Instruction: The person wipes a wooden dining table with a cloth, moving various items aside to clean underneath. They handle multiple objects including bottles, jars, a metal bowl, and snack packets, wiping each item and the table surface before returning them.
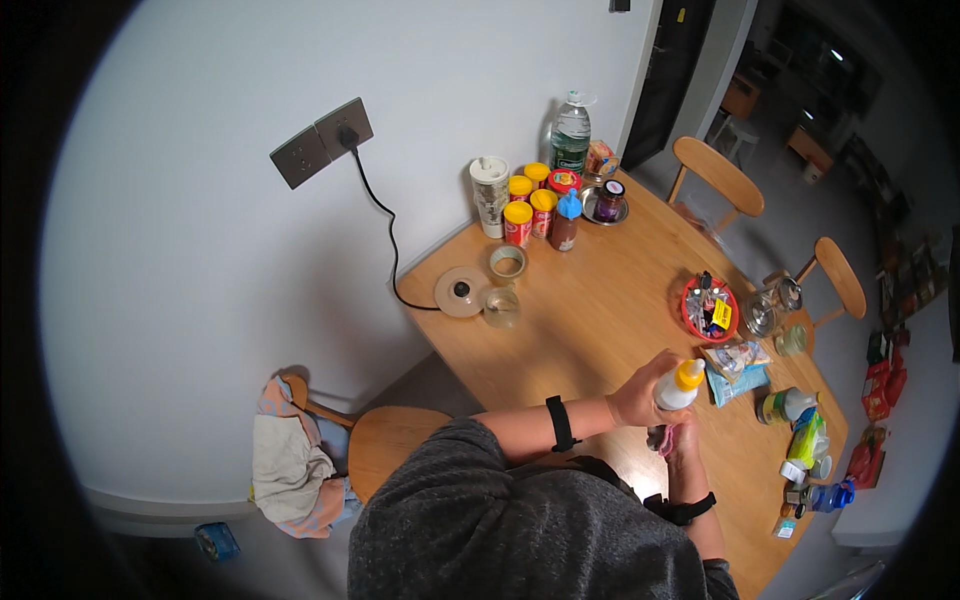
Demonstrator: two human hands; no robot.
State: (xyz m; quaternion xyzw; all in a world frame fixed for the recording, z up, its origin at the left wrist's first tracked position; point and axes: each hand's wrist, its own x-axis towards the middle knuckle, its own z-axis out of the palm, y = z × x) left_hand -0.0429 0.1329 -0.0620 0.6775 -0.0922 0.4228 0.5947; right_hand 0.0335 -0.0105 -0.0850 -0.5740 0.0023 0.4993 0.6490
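My left hand (637, 394) is wrapped around a white squeeze bottle (671, 396) with a yellow collar and a pale nozzle. The bottle's top points up toward the camera. Just below it, my right hand (681, 441) is partly hidden by the left hand and the bottle. Against its palm lies a small pink and grey item (664, 441), perhaps a cloth, too covered to name. Both hands are above the near part of a wooden table (555, 352).
Snack packets (735, 381), a red basket (709, 307) and glass jars (765, 311) stand to the right. A sauce bottle (787, 405) lies nearby. Left are a corded warmer (459, 292), a glass cup (501, 309) and a tape roll (508, 262); yellow-lidded cans (518, 223) stand behind.
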